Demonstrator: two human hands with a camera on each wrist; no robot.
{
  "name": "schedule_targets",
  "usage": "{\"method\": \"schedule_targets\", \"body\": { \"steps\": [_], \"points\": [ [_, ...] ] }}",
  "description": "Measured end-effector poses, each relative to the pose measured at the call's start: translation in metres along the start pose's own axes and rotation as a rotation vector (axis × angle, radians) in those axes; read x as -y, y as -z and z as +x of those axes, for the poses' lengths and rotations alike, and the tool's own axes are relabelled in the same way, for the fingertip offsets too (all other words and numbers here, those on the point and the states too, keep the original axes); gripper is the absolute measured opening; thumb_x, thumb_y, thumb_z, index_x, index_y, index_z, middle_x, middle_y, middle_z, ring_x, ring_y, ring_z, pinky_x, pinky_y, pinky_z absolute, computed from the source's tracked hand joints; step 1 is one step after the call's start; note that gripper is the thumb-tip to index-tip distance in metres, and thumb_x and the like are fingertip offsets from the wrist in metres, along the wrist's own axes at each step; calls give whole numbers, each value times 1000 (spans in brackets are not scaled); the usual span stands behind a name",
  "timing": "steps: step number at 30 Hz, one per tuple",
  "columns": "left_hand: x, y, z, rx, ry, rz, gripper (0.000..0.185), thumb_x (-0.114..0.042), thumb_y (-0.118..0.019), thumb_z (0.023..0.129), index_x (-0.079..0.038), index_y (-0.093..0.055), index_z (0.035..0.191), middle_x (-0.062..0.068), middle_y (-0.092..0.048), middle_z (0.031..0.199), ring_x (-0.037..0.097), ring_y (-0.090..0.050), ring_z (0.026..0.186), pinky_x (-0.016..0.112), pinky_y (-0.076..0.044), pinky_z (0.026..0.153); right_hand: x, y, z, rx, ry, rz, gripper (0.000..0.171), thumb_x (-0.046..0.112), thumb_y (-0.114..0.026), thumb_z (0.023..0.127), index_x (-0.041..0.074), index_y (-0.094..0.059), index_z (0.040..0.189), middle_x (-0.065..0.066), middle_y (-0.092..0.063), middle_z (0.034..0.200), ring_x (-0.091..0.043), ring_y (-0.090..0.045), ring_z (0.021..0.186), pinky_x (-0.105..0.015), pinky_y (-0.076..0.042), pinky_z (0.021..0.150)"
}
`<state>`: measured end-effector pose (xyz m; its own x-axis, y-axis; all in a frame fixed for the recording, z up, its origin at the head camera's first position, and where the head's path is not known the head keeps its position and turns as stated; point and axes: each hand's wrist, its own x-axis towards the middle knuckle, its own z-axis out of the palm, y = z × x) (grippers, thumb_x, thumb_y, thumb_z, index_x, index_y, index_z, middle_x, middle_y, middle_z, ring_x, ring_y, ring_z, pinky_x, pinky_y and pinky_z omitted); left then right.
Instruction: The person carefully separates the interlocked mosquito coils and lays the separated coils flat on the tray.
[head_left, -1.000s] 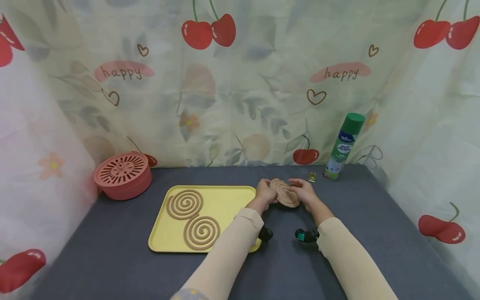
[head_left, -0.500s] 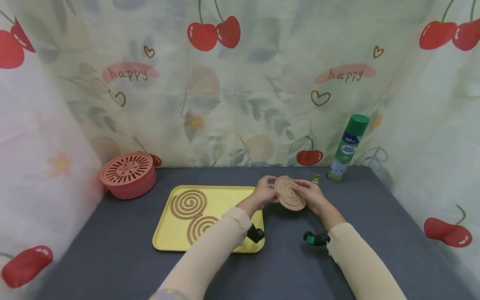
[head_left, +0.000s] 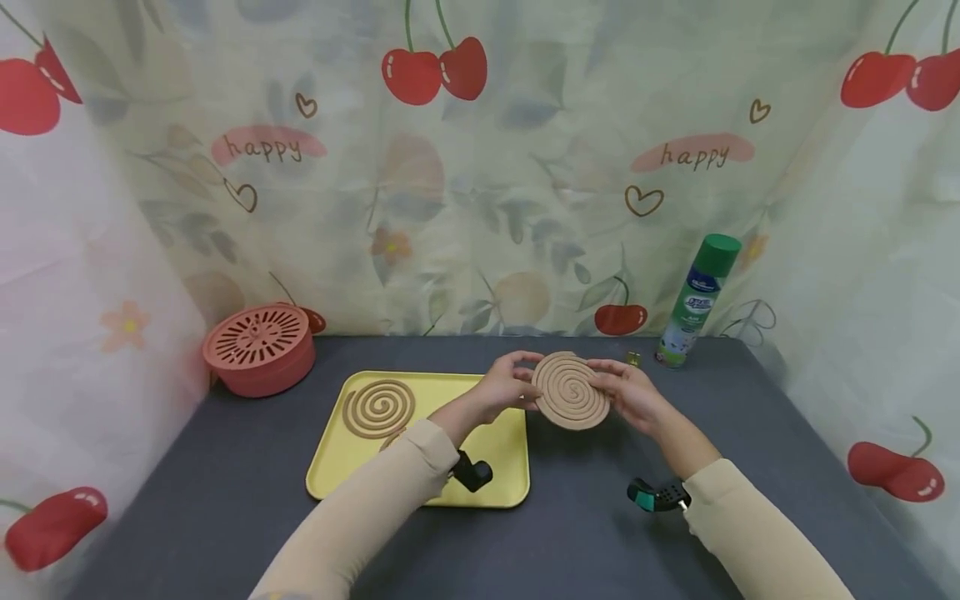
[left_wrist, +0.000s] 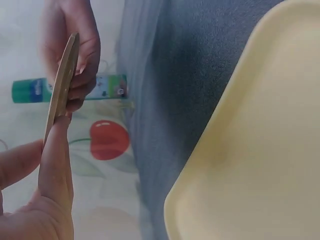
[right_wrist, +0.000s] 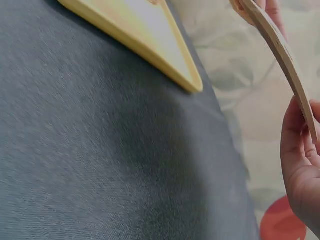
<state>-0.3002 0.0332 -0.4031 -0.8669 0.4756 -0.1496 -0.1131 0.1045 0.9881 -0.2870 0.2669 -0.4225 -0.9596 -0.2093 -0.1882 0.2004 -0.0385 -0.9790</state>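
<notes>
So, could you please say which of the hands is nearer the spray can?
The right hand, in front of the spray can, slightly left; the left hand is farther left, across the held mosquito coil.

Both forearms are extended from the bottom edge; the left hand and right hand are held near each other right of centre, fingers pinched.

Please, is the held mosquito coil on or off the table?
Off: the left hand and right hand hold the mosquito coil above the table, as both wrist views show.
</notes>
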Motion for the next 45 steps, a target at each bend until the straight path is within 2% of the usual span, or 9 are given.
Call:
{"method": "schedule_targets", "body": {
  "steps": [7,11,18,26,32,39,45],
  "points": [
    [-3,12,-25,52,-7,-4,53,7,-57,87,-9,-44,135,15,-61,103,14,-64,72,35,-58,70,2,-14,-16,74,-2,8,35,7,-55,93,6,-44,126,5,-64,91,-5,-64,79,-20,-54,69],
    [-3,17,-40,62,-34,-14,52,7,-56,87,-8,-43,135,15,-60,102,13,-64,73,31,-58,66,2,-23,-20,98,7,-2,30,7,-55,93,8,-46,122,5,-63,89,-5,-63,78,-21,-54,69],
    [-2,26,-64,85,-94,-1,52,6,-55,88,-7,-42,136,16,-59,105,13,-65,76,36,-58,71,4,-37,-27,110,20,-22,30,5,-58,91,7,-48,120,5,-63,88,-6,-62,81,-22,-54,73],
    [2,33,-95,105,-105,21,55,2,-58,89,-13,-40,138,18,-58,113,15,-66,84,39,-57,74,0,-54,-40,196,51,-68,32,7,-60,90,6,-48,120,6,-65,92,-7,-63,84,-26,-55,75],
    [8,37,-116,111,-125,12,54,2,-58,89,-12,-40,138,17,-58,110,15,-65,85,37,-57,73,-6,-66,-49,242,47,-55,29,9,-62,89,11,-51,116,6,-65,93,-7,-64,85,-27,-55,77],
    [13,44,-137,123,-138,11,54,-1,-59,89,-9,-39,138,18,-56,110,17,-65,88,37,-57,74,-13,-82,-56,296,57,-49,28,9,-62,89,8,-51,115,4,-65,95,-8,-64,85,-28,-56,76],
    [16,48,-153,113,-173,83,54,-2,-60,88,-8,-40,138,21,-56,112,19,-64,90,39,-57,73,-16,-95,-62,324,54,-50,26,9,-63,88,8,-53,112,3,-64,94,-8,-64,84,-26,-56,74]
  ]
}}
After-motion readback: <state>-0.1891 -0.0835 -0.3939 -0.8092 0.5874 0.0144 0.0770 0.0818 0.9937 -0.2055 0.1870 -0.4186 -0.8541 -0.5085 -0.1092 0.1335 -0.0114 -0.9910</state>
